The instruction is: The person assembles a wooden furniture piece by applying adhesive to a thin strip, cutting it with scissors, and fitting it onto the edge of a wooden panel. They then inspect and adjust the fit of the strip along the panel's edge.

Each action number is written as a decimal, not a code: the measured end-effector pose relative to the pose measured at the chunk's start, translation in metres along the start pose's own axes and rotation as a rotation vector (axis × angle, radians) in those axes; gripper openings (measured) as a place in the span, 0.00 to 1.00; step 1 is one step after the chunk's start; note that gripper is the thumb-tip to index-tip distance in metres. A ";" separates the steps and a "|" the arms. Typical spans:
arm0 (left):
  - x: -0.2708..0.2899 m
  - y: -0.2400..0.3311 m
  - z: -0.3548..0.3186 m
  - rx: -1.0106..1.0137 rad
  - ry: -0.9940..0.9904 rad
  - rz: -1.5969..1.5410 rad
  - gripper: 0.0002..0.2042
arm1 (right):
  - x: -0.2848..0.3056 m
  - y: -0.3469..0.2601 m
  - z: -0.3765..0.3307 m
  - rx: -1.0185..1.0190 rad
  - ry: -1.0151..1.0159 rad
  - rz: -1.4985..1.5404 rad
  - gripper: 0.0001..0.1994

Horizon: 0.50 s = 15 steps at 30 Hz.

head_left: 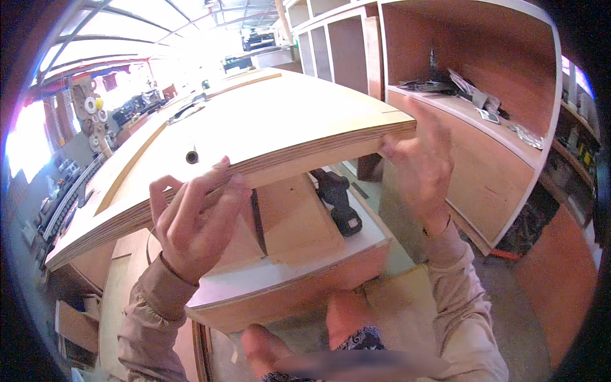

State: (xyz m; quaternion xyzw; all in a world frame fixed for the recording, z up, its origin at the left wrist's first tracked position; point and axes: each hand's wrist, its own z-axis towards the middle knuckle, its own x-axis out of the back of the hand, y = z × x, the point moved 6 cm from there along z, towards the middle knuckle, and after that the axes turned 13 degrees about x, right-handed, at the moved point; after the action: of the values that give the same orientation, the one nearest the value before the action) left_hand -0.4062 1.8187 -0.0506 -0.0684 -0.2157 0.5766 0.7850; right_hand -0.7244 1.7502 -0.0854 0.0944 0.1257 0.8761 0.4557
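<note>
The thick plywood panel [293, 114] lies flat in front of the person, its layered front edge [318, 149] facing them, and the work in hand seems to be at that edge. The left hand [197, 216] is at the edge, left of its middle, fingers bent and fingertips against the wood; whether it truly grips or only rests there, I cannot tell. The right hand [423, 162] is open at the near right corner, fingers spread and raised, thumb at or just beside the edge. As far as it shows, the panel is laid out and its broad face looks whole; nothing visible marks the edge work as finished, so I judge it under way, though how much is left cannot be told. Wooden strips [245, 81] and a small ringed cylinder [192, 156] sit on top. Below, a dark power tool [344, 207] lies unheld beside a flat board [293, 219] on a low white-topped counter [254, 281]
</note>
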 end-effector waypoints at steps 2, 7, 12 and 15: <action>-0.001 0.000 0.001 -0.002 -0.012 0.000 0.09 | 0.009 0.016 -0.007 -0.185 0.085 0.028 0.03; 0.001 -0.006 0.001 0.024 -0.037 -0.073 0.06 | -0.012 0.035 -0.015 -0.675 0.266 0.716 0.23; -0.001 -0.010 0.000 0.085 -0.114 -0.104 0.07 | -0.028 0.046 -0.020 -0.675 -0.012 0.620 0.24; 0.000 -0.008 0.001 0.096 -0.126 -0.099 0.07 | -0.027 0.053 -0.027 -0.582 -0.021 0.562 0.24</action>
State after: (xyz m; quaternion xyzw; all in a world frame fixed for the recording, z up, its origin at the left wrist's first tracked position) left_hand -0.3995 1.8154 -0.0467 0.0165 -0.2396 0.5499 0.8000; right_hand -0.7577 1.6956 -0.0964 0.0012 -0.1632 0.9646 0.2073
